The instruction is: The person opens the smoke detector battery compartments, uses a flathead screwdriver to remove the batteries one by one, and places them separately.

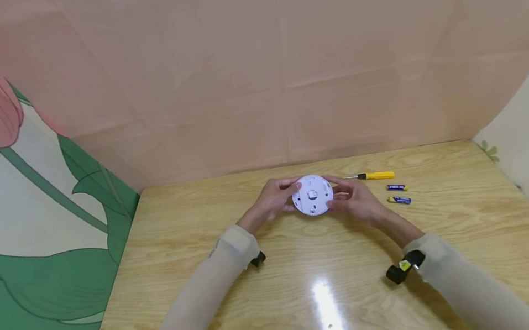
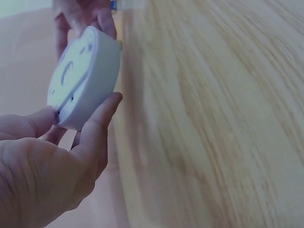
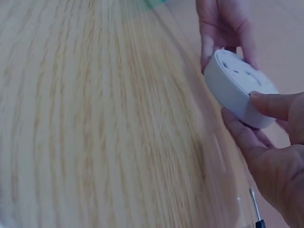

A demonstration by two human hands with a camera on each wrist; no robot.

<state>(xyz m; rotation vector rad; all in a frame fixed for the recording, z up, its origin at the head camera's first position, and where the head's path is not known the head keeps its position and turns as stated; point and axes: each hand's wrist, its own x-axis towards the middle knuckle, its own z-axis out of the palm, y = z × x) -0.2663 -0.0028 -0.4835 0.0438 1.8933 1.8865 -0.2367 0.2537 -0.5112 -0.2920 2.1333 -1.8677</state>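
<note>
A round white plastic device (image 1: pixel 312 195), shaped like a thick disc, is held above the wooden table (image 1: pixel 283 307) near its far edge. My left hand (image 1: pixel 277 197) grips its left rim with thumb and fingers. My right hand (image 1: pixel 353 199) grips the right rim the same way. The flat face with moulded slots is tilted up toward me. In the left wrist view the disc (image 2: pixel 83 78) sits between the left hand's fingertips (image 2: pixel 108 107), with the other hand behind it. From the right wrist camera the disc (image 3: pixel 237 88) shows its smooth side wall.
A yellow-handled screwdriver (image 1: pixel 375 175) lies to the right of the hands near the table's back edge. Two small blue and yellow batteries (image 1: pixel 398 193) lie just in front of it. A pink cloth backdrop rises behind the table, and flowered cloth hangs at both sides.
</note>
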